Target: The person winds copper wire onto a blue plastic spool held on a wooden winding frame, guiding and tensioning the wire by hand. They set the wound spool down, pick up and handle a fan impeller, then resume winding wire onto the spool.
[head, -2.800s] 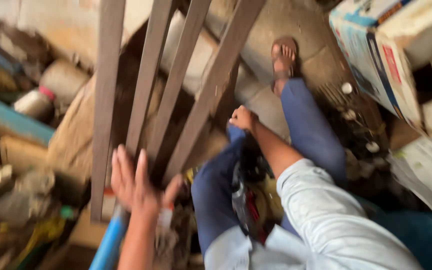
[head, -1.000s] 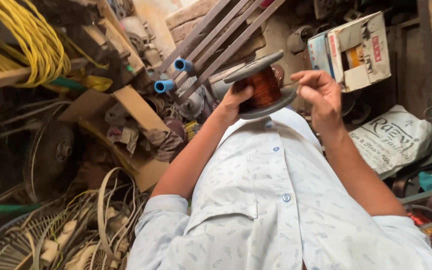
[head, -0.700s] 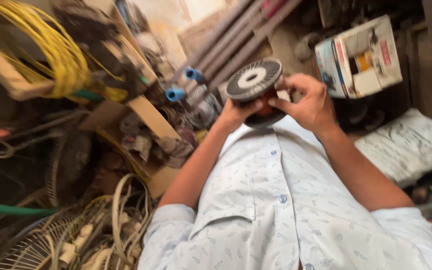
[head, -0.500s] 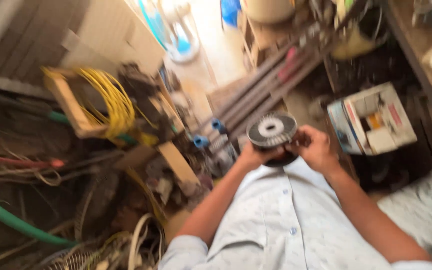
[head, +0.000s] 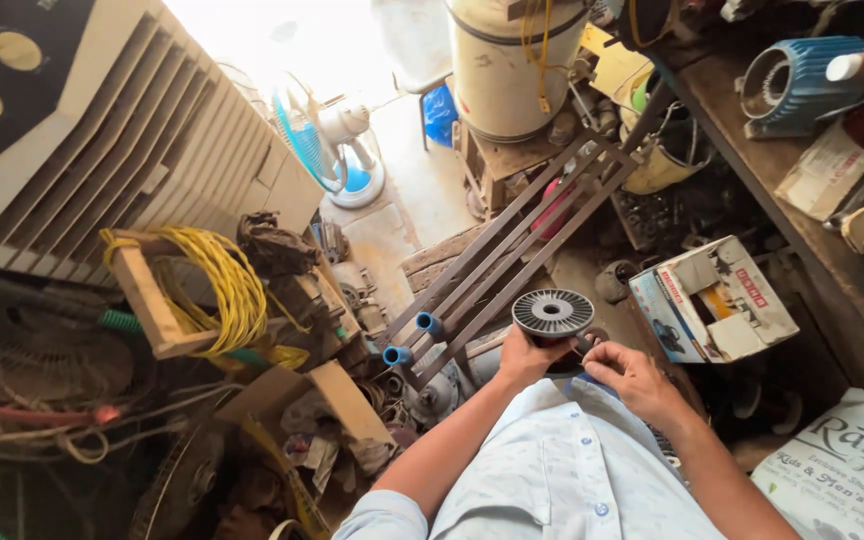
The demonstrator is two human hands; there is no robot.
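The grey round plastic spool (head: 553, 314) hides its lower part behind the left hand (head: 522, 358); the white printed sack (head: 847, 470) at four o'clock is cut off by the edge

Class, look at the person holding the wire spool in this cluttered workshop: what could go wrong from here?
1. The spool is held over clutter; if the left hand or right hand slips, it may drop among the motor parts.
2. The leaning metal frame stands close and might be knocked.
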